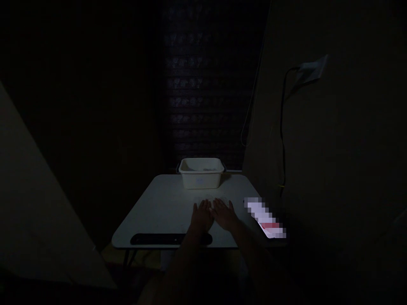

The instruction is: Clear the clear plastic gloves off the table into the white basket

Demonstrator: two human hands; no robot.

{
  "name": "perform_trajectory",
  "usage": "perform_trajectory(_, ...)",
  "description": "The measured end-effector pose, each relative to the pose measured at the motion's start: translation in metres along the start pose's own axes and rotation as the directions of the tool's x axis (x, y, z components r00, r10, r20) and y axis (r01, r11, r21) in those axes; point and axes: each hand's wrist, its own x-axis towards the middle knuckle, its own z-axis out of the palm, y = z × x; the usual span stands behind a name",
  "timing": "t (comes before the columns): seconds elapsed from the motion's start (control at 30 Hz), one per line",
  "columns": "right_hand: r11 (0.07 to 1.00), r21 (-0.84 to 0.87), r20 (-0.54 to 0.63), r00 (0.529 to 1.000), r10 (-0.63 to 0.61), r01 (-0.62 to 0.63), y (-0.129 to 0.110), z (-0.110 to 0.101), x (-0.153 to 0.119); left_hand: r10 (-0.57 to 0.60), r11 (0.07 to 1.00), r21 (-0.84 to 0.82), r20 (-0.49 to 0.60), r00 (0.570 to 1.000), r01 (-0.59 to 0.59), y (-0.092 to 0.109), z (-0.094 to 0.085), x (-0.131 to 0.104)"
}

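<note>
My left hand point(202, 217) and my right hand point(224, 215) lie side by side, palms down, over the white tabletop point(159, 207). Their fingers are stretched out and slightly spread, and the inner fingertips nearly meet. Just beyond the fingertips is a faint, see-through-looking patch point(225, 199), too dim to make out. Farther back stands a white plastic tub point(201, 180) with dark handles at its sides. Something pale shows inside it, but I cannot tell what. Whatever lies under my palms is hidden.
A black strip point(155, 239) runs along the table's near edge. At the right edge lies a bright, pixelated screen-like object point(265, 218). A black cord point(282, 127) hangs from a wall socket point(311, 71). Dark blinds point(203, 93) cover the back; the room is very dim.
</note>
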Motion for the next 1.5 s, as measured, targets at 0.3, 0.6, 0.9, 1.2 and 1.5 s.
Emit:
perform_trajectory(0.3,0.998,-0.046,-0.065,0.997,0.031,-0.034,0.021,-0.004,-0.012,-0.063,0.997,0.034,0.009,0.998,0.063,-0.020,0.001,-0.004)
perform_trajectory(0.6,0.998,-0.055,-0.130,0.991,0.027,-0.035,0.018,-0.008,-0.008,-0.088,0.995,0.051,-0.039,0.995,0.090,-0.024,0.001,-0.002)
perform_trajectory(0.9,1.000,0.015,-0.013,1.000,0.022,-0.021,-0.002,0.003,0.005,0.033,0.999,0.000,-0.003,0.999,-0.033,-0.002,0.005,0.004)
perform_trajectory(1.2,0.999,-0.023,-0.087,0.996,0.026,-0.028,0.012,0.004,-0.005,-0.028,1.000,0.010,0.014,1.000,0.028,-0.008,0.001,0.001)
perform_trajectory(1.5,0.998,-0.034,-0.122,0.991,0.047,-0.051,0.025,-0.001,-0.014,-0.108,0.992,0.062,0.012,0.994,0.107,-0.028,-0.003,-0.007)
